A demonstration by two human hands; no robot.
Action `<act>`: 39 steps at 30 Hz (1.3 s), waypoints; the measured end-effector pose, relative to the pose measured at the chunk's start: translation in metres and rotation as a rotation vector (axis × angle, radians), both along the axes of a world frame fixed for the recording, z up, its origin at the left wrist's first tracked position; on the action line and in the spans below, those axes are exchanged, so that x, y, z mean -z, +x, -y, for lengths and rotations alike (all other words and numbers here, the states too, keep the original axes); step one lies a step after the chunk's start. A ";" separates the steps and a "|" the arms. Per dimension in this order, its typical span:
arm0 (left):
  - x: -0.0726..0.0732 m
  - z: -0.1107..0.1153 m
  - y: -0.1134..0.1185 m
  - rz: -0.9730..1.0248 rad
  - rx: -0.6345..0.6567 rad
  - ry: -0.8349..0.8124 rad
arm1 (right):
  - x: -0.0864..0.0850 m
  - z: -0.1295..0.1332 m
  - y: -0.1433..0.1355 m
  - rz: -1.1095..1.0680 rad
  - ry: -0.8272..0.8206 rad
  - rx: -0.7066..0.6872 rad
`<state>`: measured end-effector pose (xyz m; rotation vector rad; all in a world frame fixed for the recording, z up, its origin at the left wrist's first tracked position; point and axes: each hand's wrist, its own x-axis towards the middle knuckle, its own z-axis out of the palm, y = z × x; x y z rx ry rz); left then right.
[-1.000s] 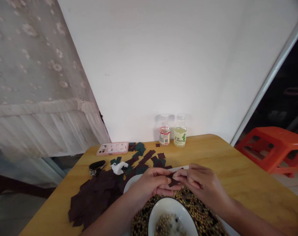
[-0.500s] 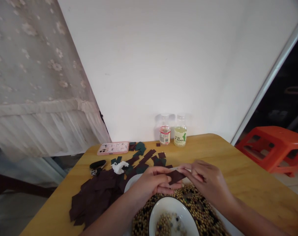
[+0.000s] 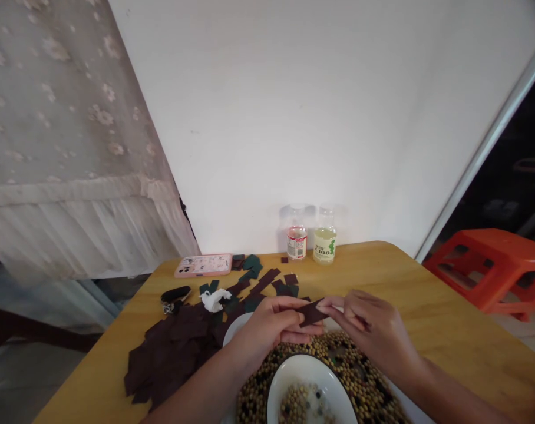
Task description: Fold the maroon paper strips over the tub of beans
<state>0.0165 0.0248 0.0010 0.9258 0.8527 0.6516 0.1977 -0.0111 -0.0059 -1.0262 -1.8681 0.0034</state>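
Note:
Between my two hands is a small dark brown rectangular piece (image 3: pixel 313 314), flat like cloth or paper. My left hand (image 3: pixel 281 321) grips its left side between thumb and fingers. At its upper right corner, my right hand (image 3: pixel 369 318) pinches it with thumb and forefinger. Beneath my hands spreads a layer of small tan and black bead-like balls (image 3: pixel 373 383). A white bowl (image 3: pixel 289 368) with a dark rim sits on them, with more of these balls and some clear liquid-looking area inside. A heap of similar dark brown pieces (image 3: pixel 174 347) lies to the left.
Behind the heap are a crumpled white tissue (image 3: pixel 214 299), a black object with metal parts (image 3: pixel 175 294) and a pink-cased phone (image 3: pixel 203 265). Several green pieces (image 3: pixel 252 265) lie near the phone. Two bottles (image 3: pixel 297 244) stand against the wall. An orange stool (image 3: pixel 497 259) is at right.
The brown piece has tilted and shifted slightly left and up, with my right fingers now further over its corner. Both hands stay in nearly the same place.

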 end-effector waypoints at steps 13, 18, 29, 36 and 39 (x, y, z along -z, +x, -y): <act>-0.001 -0.001 0.001 -0.018 -0.052 0.005 | 0.000 0.001 0.000 0.036 0.010 0.012; -0.003 -0.001 0.001 -0.013 -0.027 0.026 | -0.001 0.001 -0.001 -0.016 0.048 0.072; -0.009 -0.001 0.001 0.015 -0.061 0.069 | -0.001 0.002 0.000 0.035 0.049 0.004; -0.003 -0.002 0.001 0.045 -0.032 0.078 | -0.001 0.004 0.000 0.007 0.080 0.030; -0.001 -0.003 0.001 0.059 -0.032 0.053 | -0.001 0.004 0.000 0.032 0.054 0.021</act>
